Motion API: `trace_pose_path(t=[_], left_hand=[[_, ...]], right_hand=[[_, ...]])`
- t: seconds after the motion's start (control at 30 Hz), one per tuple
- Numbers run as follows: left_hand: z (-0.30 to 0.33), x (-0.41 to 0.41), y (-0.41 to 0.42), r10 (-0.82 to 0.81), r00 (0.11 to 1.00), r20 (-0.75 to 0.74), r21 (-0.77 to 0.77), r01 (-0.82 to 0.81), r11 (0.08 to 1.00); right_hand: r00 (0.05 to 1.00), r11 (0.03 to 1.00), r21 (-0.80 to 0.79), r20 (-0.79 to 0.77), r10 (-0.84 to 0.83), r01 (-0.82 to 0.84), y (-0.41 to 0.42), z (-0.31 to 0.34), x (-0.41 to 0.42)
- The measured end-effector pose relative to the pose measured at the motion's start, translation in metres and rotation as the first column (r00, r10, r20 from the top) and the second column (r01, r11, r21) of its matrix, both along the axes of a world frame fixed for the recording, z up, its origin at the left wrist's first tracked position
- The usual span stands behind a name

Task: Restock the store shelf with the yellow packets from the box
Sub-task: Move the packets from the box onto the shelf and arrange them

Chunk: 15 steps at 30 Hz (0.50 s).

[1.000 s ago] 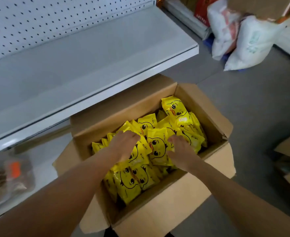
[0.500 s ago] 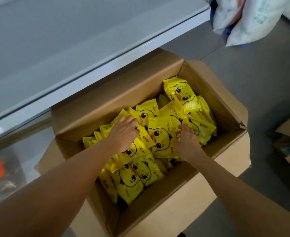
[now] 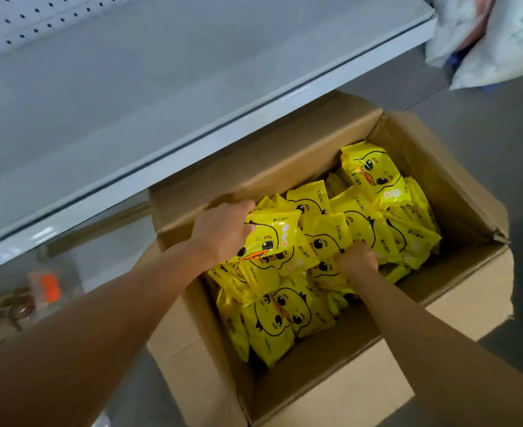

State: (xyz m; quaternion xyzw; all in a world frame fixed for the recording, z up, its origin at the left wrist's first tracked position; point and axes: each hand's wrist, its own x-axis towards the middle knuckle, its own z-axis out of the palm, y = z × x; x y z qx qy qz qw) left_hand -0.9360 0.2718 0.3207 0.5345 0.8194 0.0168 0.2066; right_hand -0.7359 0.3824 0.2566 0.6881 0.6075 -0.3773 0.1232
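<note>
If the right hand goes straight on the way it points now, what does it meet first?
Probably the yellow packets just beyond the right hand, then the box's far wall; depth is unclear.

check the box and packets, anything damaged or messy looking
The yellow packets lie jumbled in the cardboard box, facing different ways rather than stacked. The box's right corner is torn and frayed. No packet looks burst or spilled.
</note>
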Motion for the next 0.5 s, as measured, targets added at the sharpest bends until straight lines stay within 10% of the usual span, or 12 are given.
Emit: trace_pose_path(t=[0.5], left_hand=[[0.154,0.006,-0.047,0.373,0.927,0.041,0.124,-0.375,0.919]], right_hand=[[0.868,0.871,0.473,-0.368,0.334,-0.134,0.002,0.182,0.007]])
